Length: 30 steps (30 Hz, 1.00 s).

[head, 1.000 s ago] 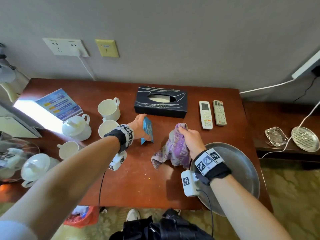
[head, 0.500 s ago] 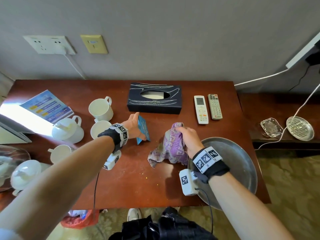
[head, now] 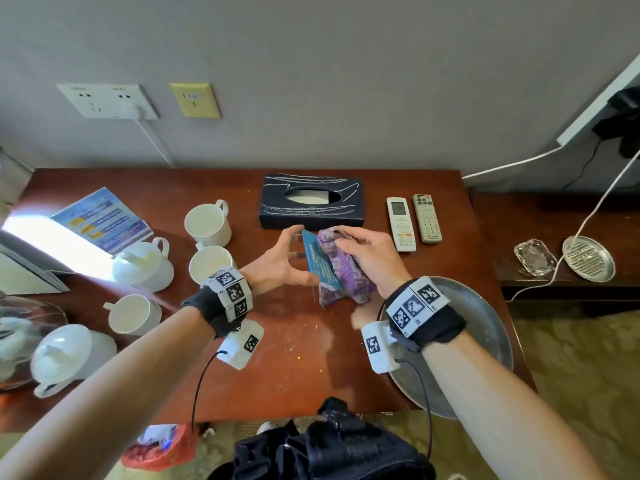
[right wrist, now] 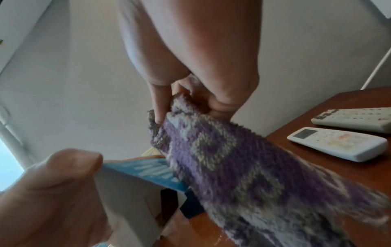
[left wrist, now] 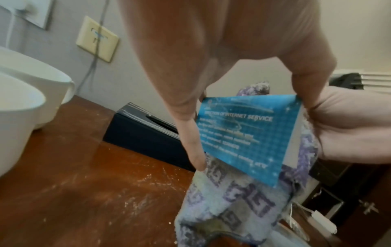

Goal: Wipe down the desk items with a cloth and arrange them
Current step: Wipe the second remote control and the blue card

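My left hand (head: pixel 303 254) pinches a blue folded card (head: pixel 320 261) between thumb and fingers and holds it upright above the desk. In the left wrist view the blue card (left wrist: pixel 247 133) reads "internet service". My right hand (head: pixel 363 254) grips a bunched purple patterned cloth (head: pixel 346 271) and presses it against the card's right face. The cloth (left wrist: pixel 228 208) hangs down behind and below the card. In the right wrist view, the fingers curl over the top of the cloth (right wrist: pixel 232 158), which lies on the card (right wrist: pixel 146 170).
A dark tissue box (head: pixel 311 206) stands just behind the hands, with two remotes (head: pixel 400 223) to its right. White cups (head: pixel 207 223) and lidded pots (head: pixel 143 265) crowd the left. A round metal tray (head: pixel 485 327) overhangs the desk's front right corner. Crumbs speckle the wood.
Both hands rose from the desk and came together. The cloth, which trailed on the wood before, is now lifted and pressed against the card.
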{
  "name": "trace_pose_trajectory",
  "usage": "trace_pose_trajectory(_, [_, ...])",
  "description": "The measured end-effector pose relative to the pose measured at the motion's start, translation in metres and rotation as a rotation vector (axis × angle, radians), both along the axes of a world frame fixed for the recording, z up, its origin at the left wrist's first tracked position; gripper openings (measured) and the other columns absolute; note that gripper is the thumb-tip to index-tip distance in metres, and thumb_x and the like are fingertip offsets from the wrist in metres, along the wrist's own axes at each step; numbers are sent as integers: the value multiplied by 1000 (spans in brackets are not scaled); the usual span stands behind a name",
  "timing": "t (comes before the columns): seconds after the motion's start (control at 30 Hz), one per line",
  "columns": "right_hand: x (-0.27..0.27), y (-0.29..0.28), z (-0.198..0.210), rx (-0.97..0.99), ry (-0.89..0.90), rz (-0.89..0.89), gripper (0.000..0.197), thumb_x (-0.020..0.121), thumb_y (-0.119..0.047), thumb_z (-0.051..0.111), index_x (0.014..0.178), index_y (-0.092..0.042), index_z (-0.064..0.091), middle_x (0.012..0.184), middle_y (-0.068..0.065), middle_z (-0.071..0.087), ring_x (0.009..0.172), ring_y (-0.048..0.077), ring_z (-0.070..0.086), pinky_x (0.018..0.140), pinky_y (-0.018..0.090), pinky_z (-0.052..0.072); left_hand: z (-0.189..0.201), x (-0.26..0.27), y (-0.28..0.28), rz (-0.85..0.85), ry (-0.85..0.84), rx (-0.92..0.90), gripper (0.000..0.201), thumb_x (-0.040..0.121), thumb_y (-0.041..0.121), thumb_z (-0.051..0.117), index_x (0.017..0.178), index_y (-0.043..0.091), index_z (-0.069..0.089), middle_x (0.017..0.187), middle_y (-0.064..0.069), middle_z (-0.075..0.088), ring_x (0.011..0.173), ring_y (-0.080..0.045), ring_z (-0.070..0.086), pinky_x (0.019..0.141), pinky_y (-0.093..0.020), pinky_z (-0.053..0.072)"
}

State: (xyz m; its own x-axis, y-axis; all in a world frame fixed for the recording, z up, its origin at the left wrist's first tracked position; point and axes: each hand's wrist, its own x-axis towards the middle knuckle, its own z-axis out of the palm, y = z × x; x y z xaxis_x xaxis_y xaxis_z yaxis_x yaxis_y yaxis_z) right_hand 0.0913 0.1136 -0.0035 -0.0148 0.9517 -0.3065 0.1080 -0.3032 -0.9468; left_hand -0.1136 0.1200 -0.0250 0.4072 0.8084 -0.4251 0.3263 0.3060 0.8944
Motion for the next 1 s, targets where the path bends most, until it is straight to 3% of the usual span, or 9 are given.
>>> trace_pose_trajectory(0.1, [-9,-9,5,0,33,-12,26,90,-10,68,98,-34,73,105,-5,75,101,13,71,96,41,56,1,0,-5,103,-163,-76,127,56,27,88,156,31,10,139,15,36,131,-14,44,92,-49,57])
trace_pose_trajectory(0.23, [-18,-19,6,-40,138,-51,23,91,-14,68,110,-26,73,109,1,75,103,19,71,98,44,54,1,3,-14,268,-382,-144,129,52,33,86,157,29,9,153,5,34,128,-24,54,78,-42,60])
trace_pose_trajectory(0.4, [-33,-27,13,27,216,-46,30,93,-9,64,122,-15,69,110,2,75,103,18,71,93,35,55,2,1,-16,350,-464,-159,85,76,33,74,149,17,34,145,-8,52,124,-25,60,84,-38,57])
trace_pose_trajectory(0.47, [-38,-28,11,100,146,-54,30,93,-12,66,121,-21,71,112,-4,74,106,13,69,96,36,54,5,-1,-16,356,-474,-132,65,84,37,66,141,14,48,133,-12,62,120,-27,62,95,-43,54])
trace_pose_trajectory(0.57, [-45,-30,10,212,-65,-24,30,94,-22,66,121,-33,70,120,-13,70,113,2,63,99,32,53,10,-2,-19,350,-514,-151,53,95,42,57,139,13,55,137,-20,58,126,-32,57,109,-49,43])
trace_pose_trajectory(0.77, [-62,-36,4,404,-361,56,34,98,-32,60,131,-38,62,145,-4,54,139,5,41,115,23,33,27,2,-27,340,-598,-234,46,106,37,38,142,11,51,132,-13,64,118,-25,64,89,-36,55])
trace_pose_trajectory(0.87, [-64,-36,0,476,-504,21,34,95,-27,64,130,-31,63,146,6,52,140,14,42,111,13,27,30,1,-27,344,-611,-267,49,106,40,34,142,13,51,133,-11,64,117,-22,64,93,-37,53])
trace_pose_trajectory(0.93, [-64,-36,-2,526,-565,-19,34,93,-24,68,126,-27,67,142,8,56,136,18,48,110,17,31,31,1,-28,364,-608,-289,51,106,40,32,145,12,48,137,-11,62,120,-22,62,99,-39,49])
trace_pose_trajectory(1.0, [-65,-36,-5,588,-619,-38,34,89,-21,72,123,-23,69,137,11,60,131,23,54,109,31,42,32,2,-26,377,-616,-303,49,107,39,31,142,12,51,134,-10,64,122,-23,60,105,-42,46])
